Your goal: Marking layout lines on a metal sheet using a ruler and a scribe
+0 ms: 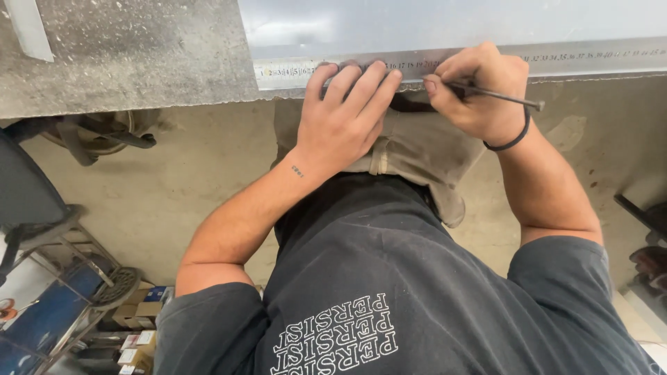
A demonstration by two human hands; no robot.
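A long metal ruler [590,57] lies along the near edge of a pale metal sheet [445,21] on a grey workbench [125,55]. My left hand [344,118] presses flat on the ruler, fingers spread over its left part. Just to the right, my right hand [479,94] grips a thin dark metal scribe [500,96], its tip hidden under my fingers at the ruler's edge. A black band circles my right wrist.
Below the bench edge is a concrete floor [174,187]. A dark cart with a metal frame and a caster wheel [114,286] stands at lower left, with small boxes [139,316] beside it. Dark objects sit at the right edge [649,236].
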